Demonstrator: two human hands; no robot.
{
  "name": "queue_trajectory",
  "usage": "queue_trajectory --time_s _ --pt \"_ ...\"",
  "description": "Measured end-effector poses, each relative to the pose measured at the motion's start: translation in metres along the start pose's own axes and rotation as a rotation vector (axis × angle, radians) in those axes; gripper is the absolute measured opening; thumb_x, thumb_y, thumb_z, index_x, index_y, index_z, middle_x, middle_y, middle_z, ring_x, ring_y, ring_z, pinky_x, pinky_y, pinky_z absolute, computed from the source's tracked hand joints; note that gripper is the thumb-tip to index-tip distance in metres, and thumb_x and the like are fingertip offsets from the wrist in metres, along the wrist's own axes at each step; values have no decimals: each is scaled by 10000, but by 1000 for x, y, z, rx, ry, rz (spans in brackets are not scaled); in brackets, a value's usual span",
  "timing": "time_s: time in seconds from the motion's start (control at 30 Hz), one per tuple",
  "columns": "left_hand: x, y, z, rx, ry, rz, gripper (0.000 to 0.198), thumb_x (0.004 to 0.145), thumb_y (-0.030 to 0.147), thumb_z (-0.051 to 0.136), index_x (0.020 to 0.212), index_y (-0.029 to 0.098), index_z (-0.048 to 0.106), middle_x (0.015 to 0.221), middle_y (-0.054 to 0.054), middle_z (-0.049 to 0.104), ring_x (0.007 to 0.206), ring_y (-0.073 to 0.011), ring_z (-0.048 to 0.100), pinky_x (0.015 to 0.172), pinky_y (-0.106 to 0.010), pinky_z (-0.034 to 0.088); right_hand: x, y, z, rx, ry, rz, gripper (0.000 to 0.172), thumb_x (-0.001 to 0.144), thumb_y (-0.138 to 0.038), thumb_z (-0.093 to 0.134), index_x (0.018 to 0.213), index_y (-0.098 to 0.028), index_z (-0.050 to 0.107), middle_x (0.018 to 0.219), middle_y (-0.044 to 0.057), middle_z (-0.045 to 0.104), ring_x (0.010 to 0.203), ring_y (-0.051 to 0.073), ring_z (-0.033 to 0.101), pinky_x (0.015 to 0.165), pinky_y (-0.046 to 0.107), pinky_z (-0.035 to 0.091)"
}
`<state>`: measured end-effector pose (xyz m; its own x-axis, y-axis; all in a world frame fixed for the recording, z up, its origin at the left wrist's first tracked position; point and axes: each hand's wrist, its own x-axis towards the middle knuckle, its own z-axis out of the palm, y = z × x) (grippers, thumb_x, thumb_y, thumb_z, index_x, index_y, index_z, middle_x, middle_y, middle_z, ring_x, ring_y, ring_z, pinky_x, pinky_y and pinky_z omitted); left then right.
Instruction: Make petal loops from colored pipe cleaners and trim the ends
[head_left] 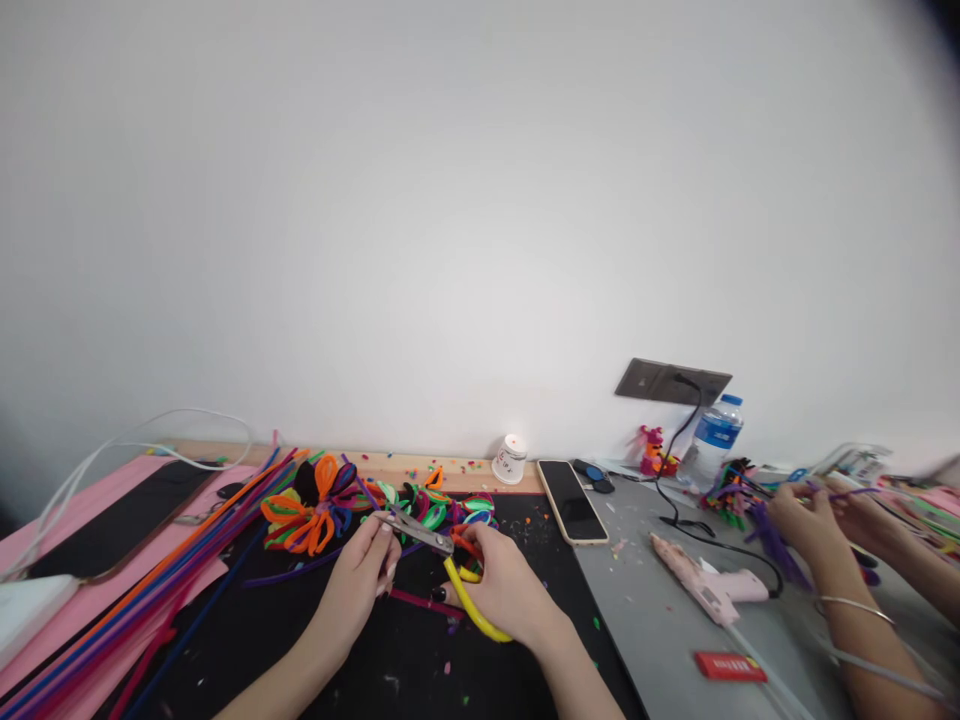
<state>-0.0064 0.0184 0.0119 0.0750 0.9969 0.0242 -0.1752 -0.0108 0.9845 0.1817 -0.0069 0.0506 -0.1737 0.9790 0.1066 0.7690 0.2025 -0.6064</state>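
My right hand (499,585) is closed round the yellow handles of a pair of pliers (469,600). Their metal jaws point to the upper left and reach the fingertips of my left hand (364,565). That hand is pinched; what lies between its fingers is too small to make out. Behind both hands lie looped pipe-cleaner flowers, among them an orange one (319,510) at the left and a green one (431,510) in the middle. A dark red pipe cleaner (427,603) lies below the pliers on the black mat (375,680).
Long pipe cleaners (157,560) and a dark phone (124,520) lie left. A paper cup (510,460) and another phone (573,503) stand behind. Right are a glue gun (709,580), its cord, a red box (730,667), a bottle (712,440) and another person's hands (810,520).
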Motion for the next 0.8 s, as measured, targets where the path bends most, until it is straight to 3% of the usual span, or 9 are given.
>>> queue_trajectory --time_s 0.1,0.37,0.8 --pt "-2 4 0 26 24 9 326 792 523 449 706 211 413 494 103 388 363 -62 318 379 -174 257 0 1 2 22 15 0 430 604 -353 713 958 -185 535 955 62 594 856 212 557 729 280 410" --pt "-6 14 3 74 41 16 313 801 511 441 714 210 438 493 93 389 386 -76 335 388 -175 256 1 4 6 -70 43 64 377 626 -362 693 903 -188 507 898 41 584 811 199 553 685 266 401" --pt "-5 11 3 124 -19 29 296 812 488 434 765 198 476 484 88 388 398 -75 324 376 -162 216 2 4 11 -221 19 28 296 653 -411 680 748 -193 503 720 -15 567 604 124 462 511 208 258"
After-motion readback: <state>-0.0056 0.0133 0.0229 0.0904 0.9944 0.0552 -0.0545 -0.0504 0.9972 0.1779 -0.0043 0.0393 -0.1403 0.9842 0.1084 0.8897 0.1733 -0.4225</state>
